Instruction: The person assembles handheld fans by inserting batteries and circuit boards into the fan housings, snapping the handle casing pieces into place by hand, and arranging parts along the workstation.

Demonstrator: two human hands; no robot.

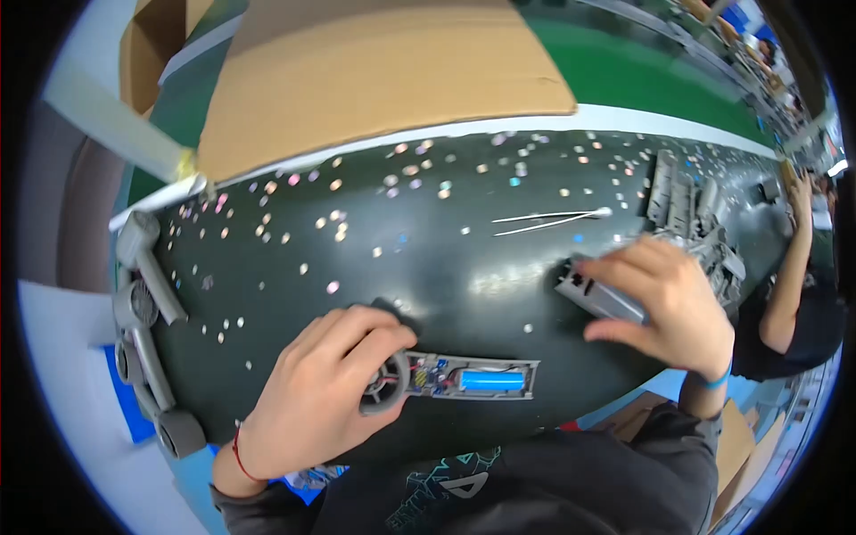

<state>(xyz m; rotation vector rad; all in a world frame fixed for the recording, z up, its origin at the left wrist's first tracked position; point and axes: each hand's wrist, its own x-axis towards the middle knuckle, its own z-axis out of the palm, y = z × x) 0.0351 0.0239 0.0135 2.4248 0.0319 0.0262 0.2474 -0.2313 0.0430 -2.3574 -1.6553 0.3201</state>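
My left hand (325, 383) is closed around the round head of an opened grey handheld fan (533, 379), its fingers curled over the ring. The fan's handle points right and lies face up. Inside it are a small circuit board with wires (432, 375) and a blue cylindrical battery (492, 381). Farther right, my right hand (664, 303) grips a grey plastic handle cover (596, 296), thumb on the near side and fingers over the far side. The palm hides the cover's right end. Beyond it lie metal tweezers (553, 219).
Grey plastic shells (682, 201) are heaped at the right. Several grey fans (147, 308) line the left edge. Small pale discs (333, 287) are scattered over the dark green table (428, 285). A cardboard sheet (383, 71) lies at the back. A co-worker's arm (786, 294) shows far right.
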